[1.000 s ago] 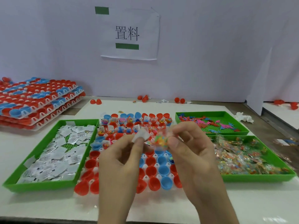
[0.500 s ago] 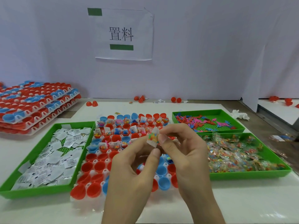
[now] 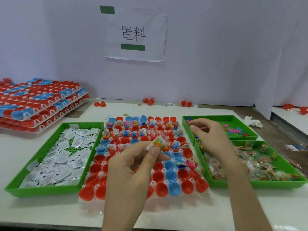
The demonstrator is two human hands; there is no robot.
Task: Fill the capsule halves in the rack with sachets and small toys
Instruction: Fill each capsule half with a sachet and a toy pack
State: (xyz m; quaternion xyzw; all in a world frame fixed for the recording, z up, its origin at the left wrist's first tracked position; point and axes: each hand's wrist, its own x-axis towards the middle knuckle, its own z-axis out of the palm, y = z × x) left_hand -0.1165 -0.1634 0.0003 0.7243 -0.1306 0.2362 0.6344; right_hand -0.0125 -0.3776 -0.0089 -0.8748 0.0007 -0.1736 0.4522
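Observation:
A white rack (image 3: 103, 163) of red and blue capsule halves lies in the middle of the table. Its far rows hold sachets and toys, while the near halves are empty. My left hand (image 3: 133, 165) hovers above the rack and pinches a white sachet together with a clear bag of colourful toys (image 3: 159, 142). My right hand (image 3: 210, 136) is blurred and reaches over the left corner of the far green tray (image 3: 216, 116) of flat plastic toys (image 3: 233, 130), its fingers curled downward. Whether it holds anything is unclear.
A green tray (image 3: 41, 190) of white sachets (image 3: 55, 157) sits left of the rack; a green tray (image 3: 250, 184) of bagged toys sits right. Stacked filled racks (image 3: 38, 104) stand at far left. Loose red halves (image 3: 100, 104) and crumpled tissue (image 3: 251, 122) lie behind.
My right hand has let go of the bundle and moved right to the far tray of flat toys. The left hand now holds the sachet and toy bag alone.

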